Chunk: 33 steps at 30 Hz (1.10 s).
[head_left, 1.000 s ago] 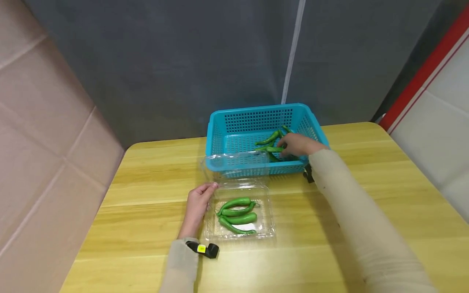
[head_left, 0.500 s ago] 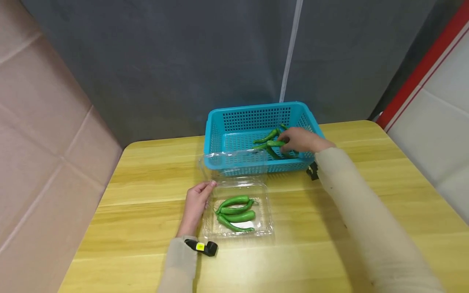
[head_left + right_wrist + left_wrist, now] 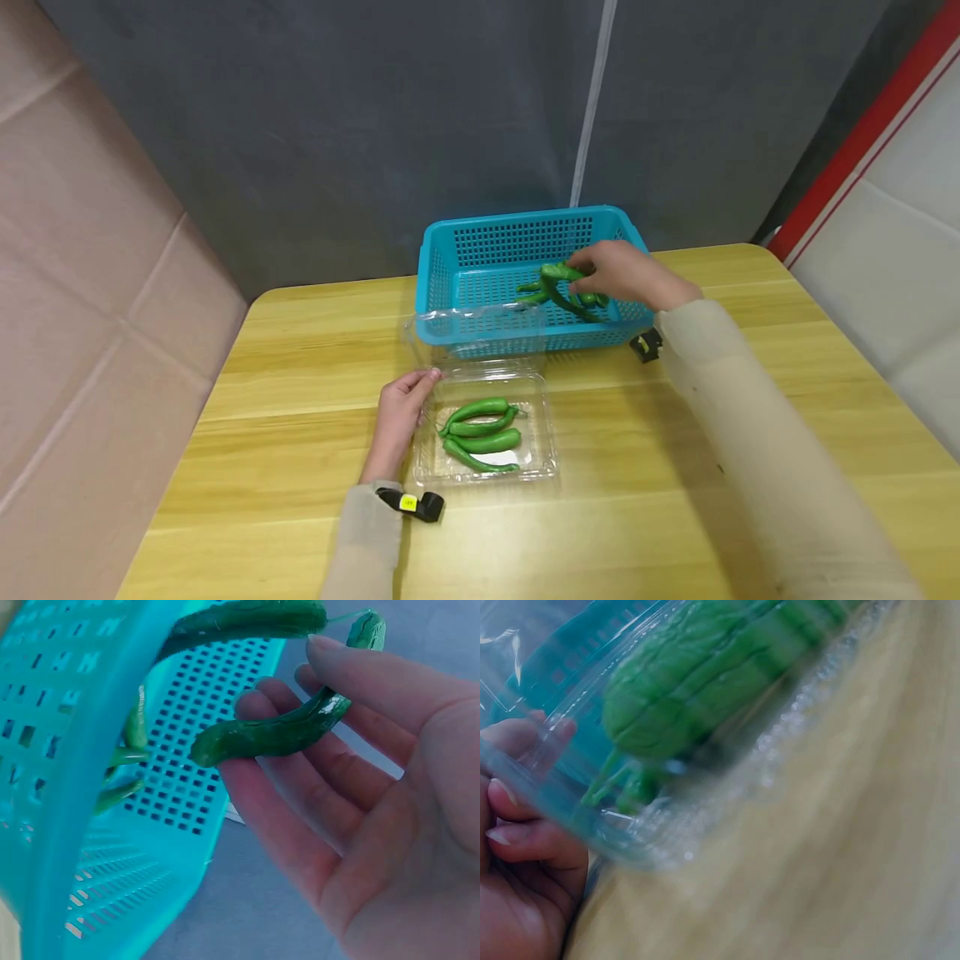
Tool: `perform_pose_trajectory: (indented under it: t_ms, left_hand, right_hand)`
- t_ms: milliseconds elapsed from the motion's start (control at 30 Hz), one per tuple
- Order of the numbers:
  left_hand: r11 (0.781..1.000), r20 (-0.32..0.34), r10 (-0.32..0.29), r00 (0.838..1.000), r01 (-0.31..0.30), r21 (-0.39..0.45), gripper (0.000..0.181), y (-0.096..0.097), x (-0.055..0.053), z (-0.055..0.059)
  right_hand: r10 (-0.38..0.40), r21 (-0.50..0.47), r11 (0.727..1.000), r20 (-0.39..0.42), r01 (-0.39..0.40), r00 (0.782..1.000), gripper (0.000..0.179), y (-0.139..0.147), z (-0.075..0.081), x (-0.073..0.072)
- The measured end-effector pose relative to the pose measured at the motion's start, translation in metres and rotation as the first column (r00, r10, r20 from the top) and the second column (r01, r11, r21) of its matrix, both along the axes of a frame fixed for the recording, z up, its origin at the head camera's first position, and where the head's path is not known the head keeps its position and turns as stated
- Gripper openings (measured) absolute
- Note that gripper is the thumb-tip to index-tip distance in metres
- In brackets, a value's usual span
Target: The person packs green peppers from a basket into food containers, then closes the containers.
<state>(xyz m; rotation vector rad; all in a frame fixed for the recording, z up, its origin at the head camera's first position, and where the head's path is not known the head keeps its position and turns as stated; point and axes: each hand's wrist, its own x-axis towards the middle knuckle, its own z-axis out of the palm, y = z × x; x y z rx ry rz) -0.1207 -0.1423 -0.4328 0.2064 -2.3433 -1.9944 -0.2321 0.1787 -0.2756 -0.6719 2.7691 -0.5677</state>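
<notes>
In the head view my left hand [image 3: 397, 414] pinches the upper left edge of a clear plastic clamshell container [image 3: 550, 433], whose lid [image 3: 480, 321] stands raised against the basket. Several green chili peppers [image 3: 491, 442] lie side by side inside it. In the left wrist view, thumb and fingers are at the container's wall, close to a pepper [image 3: 697, 682]. My right hand [image 3: 621, 271] is over the blue basket [image 3: 517, 218], gripping green peppers. The right wrist view has a curved pepper [image 3: 274, 739] within the fingers and another pepper [image 3: 247, 621] extending from near the thumb tip.
Several more green peppers [image 3: 531, 297] lie on the basket's floor. The basket stands at the back of the wooden table [image 3: 300, 375], in front of a dark grey curtain [image 3: 337, 142]. Pale padded panels [image 3: 97, 333] flank the table.
My right hand has risen from the basket floor and shifted slightly right, lifting peppers with it. The left hand keeps its hold on the container.
</notes>
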Motion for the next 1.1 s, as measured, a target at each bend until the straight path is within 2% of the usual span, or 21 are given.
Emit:
perform_pose_trajectory:
  t_ms: [233, 467, 900, 1100]
  left_hand:
    - [1.0, -0.002, -0.001, 1.0, 0.001, 0.011, 0.041, 0.0, 0.0, 0.001]
    - [1.0, -0.013, -0.003, 1.0, 0.003, 0.01, 0.041, 0.0, 0.0, 0.0]
    - [1.0, -0.009, 0.008, 1.0, -0.008, -0.012, 0.04, 0.0, 0.0, 0.001]
    - [1.0, -0.004, 0.006, 1.0, -0.006, -0.004, 0.043, 0.0, 0.0, 0.001]
  right_hand:
    - [-0.011, 0.023, 1.0, -0.075, 0.012, 0.997, 0.038, -0.003, 0.012, 0.01]
    - [-0.017, 0.029, 0.999, -0.133, 0.021, 0.991, 0.039, -0.002, 0.021, 0.024]
    - [-0.02, -0.018, 1.0, -0.211, 0.016, 0.977, 0.031, -0.006, 0.033, 0.05]
    - [-0.029, -0.074, 0.997, -0.243, 0.012, 0.97, 0.032, -0.011, 0.033, 0.068]
